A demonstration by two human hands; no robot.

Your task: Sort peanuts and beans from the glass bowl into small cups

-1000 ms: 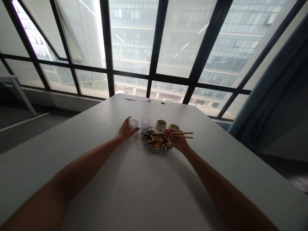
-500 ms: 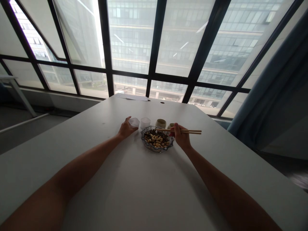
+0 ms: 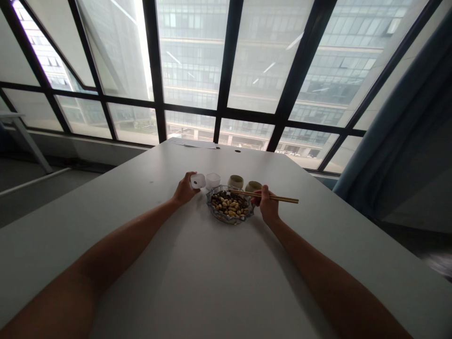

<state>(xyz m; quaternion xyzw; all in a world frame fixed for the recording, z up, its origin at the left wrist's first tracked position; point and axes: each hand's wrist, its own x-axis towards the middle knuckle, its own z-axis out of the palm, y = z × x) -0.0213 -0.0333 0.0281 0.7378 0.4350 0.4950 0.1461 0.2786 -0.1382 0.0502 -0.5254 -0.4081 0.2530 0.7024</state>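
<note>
Head camera: worn on the person's head, looking from the near side of the white table [image 3: 197, 282].
Facing: forward and down, along the tabletop and over its far edge to the black-framed window [image 3: 192, 56].
Nearness: closest to the forearms [image 3: 318, 263], large toward the bottom corners; left hand [image 3: 184, 189] and right hand [image 3: 269, 205] look small, farther off.
Breadth: wide, reaching past the table's right edge to the blue curtain [image 3: 395, 113].

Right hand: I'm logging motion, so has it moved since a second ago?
Yes. Judged against the bowl, the right hand has shifted rightward, away from the bowl's middle.
</note>
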